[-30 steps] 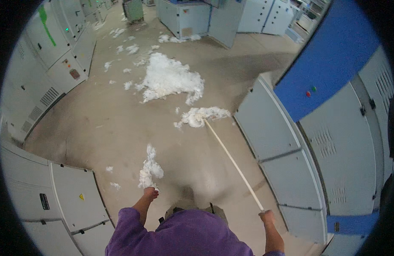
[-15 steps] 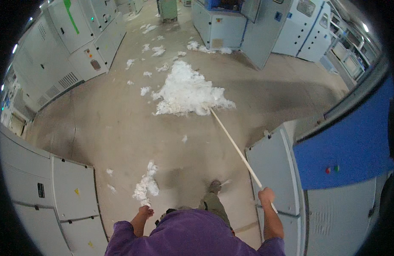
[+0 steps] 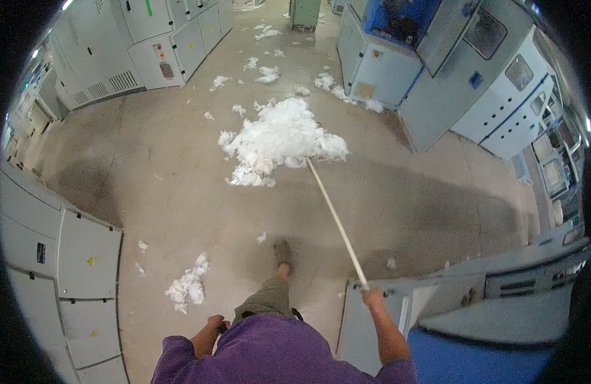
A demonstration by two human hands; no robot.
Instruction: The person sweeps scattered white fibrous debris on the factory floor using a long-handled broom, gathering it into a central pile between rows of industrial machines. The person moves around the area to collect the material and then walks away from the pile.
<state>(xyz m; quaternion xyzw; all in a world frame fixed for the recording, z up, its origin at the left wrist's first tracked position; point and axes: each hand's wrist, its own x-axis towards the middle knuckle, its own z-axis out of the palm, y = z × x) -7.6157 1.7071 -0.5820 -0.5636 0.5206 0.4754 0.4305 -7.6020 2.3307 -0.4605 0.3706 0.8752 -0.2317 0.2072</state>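
Observation:
My right hand (image 3: 373,298) is closed round the upper end of a long pale wooden pole (image 3: 334,214). The pole slants forward and left to the near edge of a large heap of white cotton-like fluff (image 3: 286,134) on the floor. Whatever sits at the pole's far end is hidden at the fluff. Low beside my left hip hangs my left hand (image 3: 215,322), its fingers too small and turned away to read. A smaller clump of the same fluff (image 3: 188,285) lies on the floor just ahead of it.
Grey cabinets (image 3: 87,256) line the left side. Close on my right stands a grey and blue machine (image 3: 494,320). An open cabinet door (image 3: 449,83) juts out at the far right. Loose fluff tufts (image 3: 268,74) dot the floor beyond the heap, near a green pillar (image 3: 304,14).
I have stepped forward, and the other foot is now in front. The pole has swung to a steeper slant with its far end still at the heap. The small clump now sits apart from my left hand.

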